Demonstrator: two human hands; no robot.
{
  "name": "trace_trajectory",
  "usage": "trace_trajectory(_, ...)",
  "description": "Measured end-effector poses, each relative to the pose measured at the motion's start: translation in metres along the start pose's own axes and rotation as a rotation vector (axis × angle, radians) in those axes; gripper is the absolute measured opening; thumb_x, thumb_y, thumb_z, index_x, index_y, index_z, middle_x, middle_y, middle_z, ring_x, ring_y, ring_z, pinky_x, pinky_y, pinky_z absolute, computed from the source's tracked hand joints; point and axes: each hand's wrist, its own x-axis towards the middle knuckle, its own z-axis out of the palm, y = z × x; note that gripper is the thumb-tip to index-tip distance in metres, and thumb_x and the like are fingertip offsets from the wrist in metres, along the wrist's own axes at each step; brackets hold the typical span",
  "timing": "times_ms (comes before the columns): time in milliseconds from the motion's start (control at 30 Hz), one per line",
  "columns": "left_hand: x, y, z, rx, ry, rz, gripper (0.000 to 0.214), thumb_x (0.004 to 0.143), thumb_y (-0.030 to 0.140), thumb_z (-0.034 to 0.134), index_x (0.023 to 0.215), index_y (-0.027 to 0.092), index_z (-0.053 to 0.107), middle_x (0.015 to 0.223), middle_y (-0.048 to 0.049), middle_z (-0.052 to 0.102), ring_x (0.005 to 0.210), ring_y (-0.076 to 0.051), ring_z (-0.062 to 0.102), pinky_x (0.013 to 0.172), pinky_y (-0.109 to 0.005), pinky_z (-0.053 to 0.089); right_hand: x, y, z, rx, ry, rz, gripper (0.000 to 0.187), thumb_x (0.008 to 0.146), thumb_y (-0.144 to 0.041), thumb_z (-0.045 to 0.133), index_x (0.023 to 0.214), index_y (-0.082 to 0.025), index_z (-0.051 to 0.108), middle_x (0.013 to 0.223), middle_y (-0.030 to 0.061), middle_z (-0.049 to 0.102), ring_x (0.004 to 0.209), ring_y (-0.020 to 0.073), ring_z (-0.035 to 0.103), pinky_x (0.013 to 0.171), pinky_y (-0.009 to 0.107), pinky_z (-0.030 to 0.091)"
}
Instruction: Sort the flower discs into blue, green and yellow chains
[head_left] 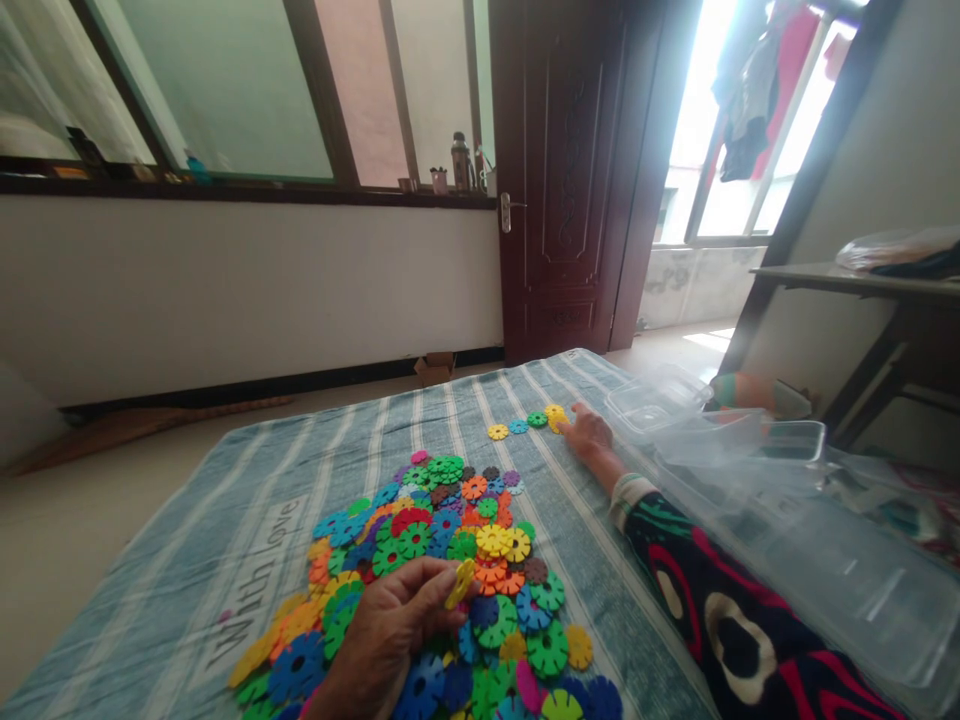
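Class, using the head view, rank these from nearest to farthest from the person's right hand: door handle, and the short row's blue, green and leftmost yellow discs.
1. Green disc: left of the right hand.
2. Blue disc: left of the green one.
3. Leftmost yellow disc: left of the blue one.
4. Door handle: far ahead, at the back.

Left hand (394, 612): 1 yellow disc (463, 578)
By right hand (590, 437): 4+ discs (532, 418)
Left-hand pile (415, 536): uncountable lol
Door (562, 170) beyond both: 1

Left hand (401, 625): yellow disc (463, 585) pinched, seven o'clock in view.
Right hand (590, 438): extended to disc row (537, 416), four o'clock.
Disc pile (451, 528): heaped, six o'clock.
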Motion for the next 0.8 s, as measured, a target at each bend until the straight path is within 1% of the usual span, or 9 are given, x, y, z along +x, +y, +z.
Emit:
trace_trajectory(67, 0.000, 0.000, 0.001, 0.010, 0.007, -0.001, 0.031, 0.057, 0.041, 0.081, 0.070, 0.015, 0.070, 0.073, -0.0065, 0.071, 0.069, -0.017, 0.066, 0.061, -0.021, 0.054, -0.005, -0.004, 0.002, -0.034, 0.017, -0.038, 0.047, 0.079, -0.044, 0.063, 0.117, -0.016, 0.057, 0.112, 0.0145, 0.065, 0.102, 0.0240, 0.062, 0.078, 0.028, 0.047)
trace_trajectory(133, -0.001, 0.001, 0.002, 0.017, 0.013, -0.003, 0.032, 0.055, 0.042, 0.081, 0.069, 0.015, 0.070, 0.073, -0.0066, 0.071, 0.070, -0.018, 0.067, 0.061, -0.021, 0.054, -0.007, -0.007, 0.004, -0.069, 0.011, -0.068, 0.049, 0.079, -0.048, 0.063, 0.114, -0.015, 0.058, 0.113, 0.0146, 0.063, 0.104, 0.0258, 0.061, 0.079, 0.029, 0.046)
trace_trajectory(200, -0.001, 0.002, 0.003, 0.021, 0.014, -0.006, 0.033, 0.055, 0.043, 0.081, 0.069, 0.016, 0.070, 0.075, -0.0067, 0.071, 0.072, -0.019, 0.067, 0.062, -0.021, 0.054, -0.006, -0.010, 0.005, -0.103, -0.011, -0.082, 0.047, 0.079, -0.048, 0.062, 0.112, -0.014, 0.059, 0.112, 0.0145, 0.062, 0.103, 0.0258, 0.060, 0.079, 0.030, 0.046)
trace_trajectory(400, -0.001, 0.001, 0.002, 0.022, 0.014, -0.010, 0.031, 0.055, 0.042, 0.081, 0.070, 0.017, 0.071, 0.078, -0.0058, 0.071, 0.076, -0.019, 0.067, 0.063, -0.021, 0.054, -0.003, -0.014, 0.003, -0.126, -0.024, -0.110, 0.041, 0.084, -0.044, 0.056, 0.110, -0.013, 0.061, 0.111, 0.0169, 0.062, 0.101, 0.0257, 0.061, 0.079, 0.031, 0.045)
trace_trajectory(800, 0.001, -0.001, 0.000, 0.037, -0.018, -0.008, 0.030, 0.061, 0.043, 0.078, 0.073, 0.016, 0.071, 0.078, -0.0068, 0.071, 0.075, -0.017, 0.065, 0.064, -0.020, 0.052, 0.001, -0.021, 0.008, -0.127, -0.043, -0.123, 0.033, 0.088, -0.031, 0.049, 0.110, -0.011, 0.063, 0.112, 0.0178, 0.062, 0.099, 0.0241, 0.062, 0.079, 0.030, 0.045)
